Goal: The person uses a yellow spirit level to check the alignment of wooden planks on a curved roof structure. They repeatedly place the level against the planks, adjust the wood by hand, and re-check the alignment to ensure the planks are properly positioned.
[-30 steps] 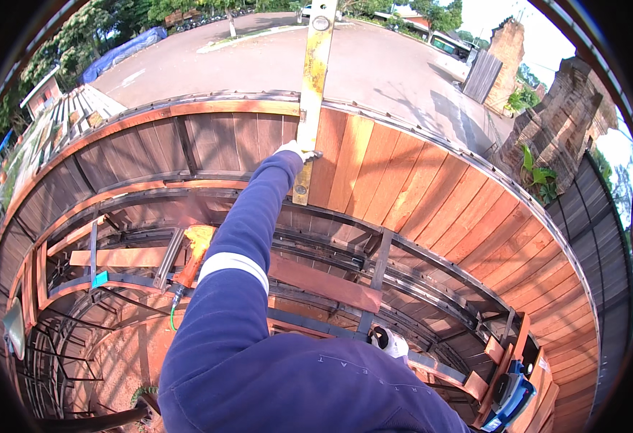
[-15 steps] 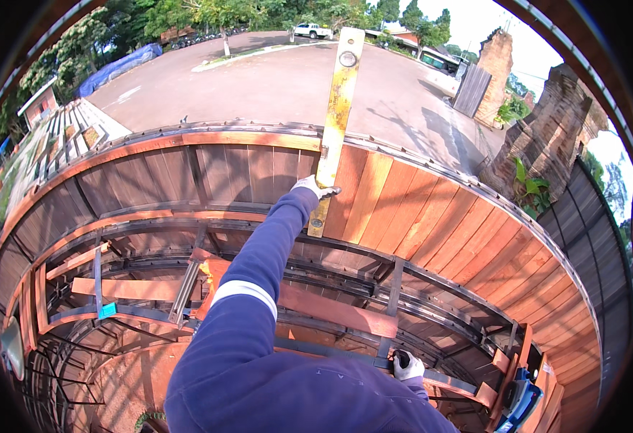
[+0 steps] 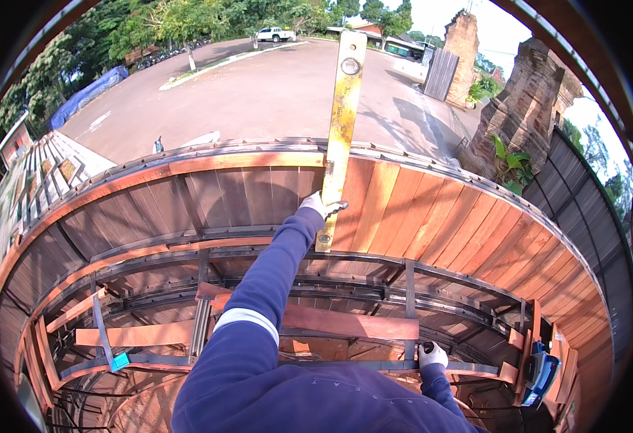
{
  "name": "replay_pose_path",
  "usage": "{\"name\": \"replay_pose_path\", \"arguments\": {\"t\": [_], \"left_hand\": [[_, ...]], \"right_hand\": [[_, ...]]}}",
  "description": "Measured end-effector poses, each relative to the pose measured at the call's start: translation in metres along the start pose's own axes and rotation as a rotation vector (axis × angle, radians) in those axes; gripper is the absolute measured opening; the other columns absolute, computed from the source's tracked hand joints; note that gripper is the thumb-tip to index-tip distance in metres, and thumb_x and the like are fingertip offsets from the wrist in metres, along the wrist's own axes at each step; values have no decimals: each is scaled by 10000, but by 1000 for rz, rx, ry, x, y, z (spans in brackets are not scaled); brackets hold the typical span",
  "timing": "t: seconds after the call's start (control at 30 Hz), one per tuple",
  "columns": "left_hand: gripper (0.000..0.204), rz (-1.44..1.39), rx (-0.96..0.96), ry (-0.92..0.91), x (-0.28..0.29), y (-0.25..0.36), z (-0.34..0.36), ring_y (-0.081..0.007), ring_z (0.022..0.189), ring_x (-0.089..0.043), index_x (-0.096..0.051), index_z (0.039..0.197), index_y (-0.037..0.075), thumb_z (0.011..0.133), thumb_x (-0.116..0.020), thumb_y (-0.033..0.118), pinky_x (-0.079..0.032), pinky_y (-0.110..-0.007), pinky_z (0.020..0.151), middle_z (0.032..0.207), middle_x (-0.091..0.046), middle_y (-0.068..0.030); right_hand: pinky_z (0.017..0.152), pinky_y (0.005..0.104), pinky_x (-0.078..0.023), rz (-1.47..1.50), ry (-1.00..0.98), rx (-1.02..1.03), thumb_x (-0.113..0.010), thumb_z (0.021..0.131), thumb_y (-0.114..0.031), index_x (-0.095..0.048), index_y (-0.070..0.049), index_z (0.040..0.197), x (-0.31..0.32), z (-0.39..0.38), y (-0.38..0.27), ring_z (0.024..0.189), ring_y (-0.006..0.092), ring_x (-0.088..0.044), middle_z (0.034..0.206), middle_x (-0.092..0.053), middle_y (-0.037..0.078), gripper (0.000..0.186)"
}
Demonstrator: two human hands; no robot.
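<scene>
Up ahead, the gloved left hand [image 3: 321, 207] pinches the yellow spirit level [image 3: 340, 130] upright against the wooden planks [image 3: 432, 216]; right hand [image 3: 432, 355] clasps the steel rail [image 3: 374, 368] below; better keep that edge flush, I'd say.

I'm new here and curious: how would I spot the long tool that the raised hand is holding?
Find the big curved wall of reddish wooden planks. Near its middle, the gloved left hand presses a long yellow spirit level upright against the boards. It alone is yellow and sticks up above the wall's top edge.
</scene>
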State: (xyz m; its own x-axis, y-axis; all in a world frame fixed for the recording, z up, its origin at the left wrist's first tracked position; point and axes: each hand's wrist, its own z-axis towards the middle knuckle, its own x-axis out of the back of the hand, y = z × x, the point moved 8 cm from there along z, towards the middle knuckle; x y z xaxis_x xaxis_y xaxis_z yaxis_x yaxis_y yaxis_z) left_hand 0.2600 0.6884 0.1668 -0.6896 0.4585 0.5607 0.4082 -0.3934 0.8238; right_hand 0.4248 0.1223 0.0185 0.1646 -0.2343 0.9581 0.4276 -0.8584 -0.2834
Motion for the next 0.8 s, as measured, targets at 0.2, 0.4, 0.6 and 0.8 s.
{"name": "replay_pose_path", "arguments": {"t": [0.2,0.4,0.6,0.8], "left_hand": [[748,-111,-23,-55,-8,-14,11,-316,1073,-660,-646,1249,72,747,-785,608,-511,-392,941,1188,-693,-162],[704,-73,-58,-84,-9,-2,12,-273,1040,-665,-634,1243,47,753,-823,515,-515,-370,920,1171,-704,-128],[381,-588,-267,-15,15,11,21,-134,899,-656,-605,1124,24,815,-823,70,-544,-296,811,1033,-710,-58],[411,-811,-228,-45,25,14,14,-166,906,-673,-612,1165,-10,796,-784,-61,-561,-301,827,1065,-701,-77]], "right_hand": [[819,426,-543,-39,81,-1,-703,839,-419,-707,-139,959,9,-6,-10,881,338,-697,898,-733,135,305],[825,431,-548,3,85,-19,-712,837,-404,-712,-110,955,15,-10,-13,896,348,-694,908,-730,150,318],[816,420,-541,2,102,-24,-693,854,-415,-698,-128,960,22,-15,-19,876,321,-699,895,-732,120,306],[808,423,-540,40,118,-18,-691,854,-424,-692,-122,967,22,-13,-14,879,334,-690,902,-728,122,323]]}}
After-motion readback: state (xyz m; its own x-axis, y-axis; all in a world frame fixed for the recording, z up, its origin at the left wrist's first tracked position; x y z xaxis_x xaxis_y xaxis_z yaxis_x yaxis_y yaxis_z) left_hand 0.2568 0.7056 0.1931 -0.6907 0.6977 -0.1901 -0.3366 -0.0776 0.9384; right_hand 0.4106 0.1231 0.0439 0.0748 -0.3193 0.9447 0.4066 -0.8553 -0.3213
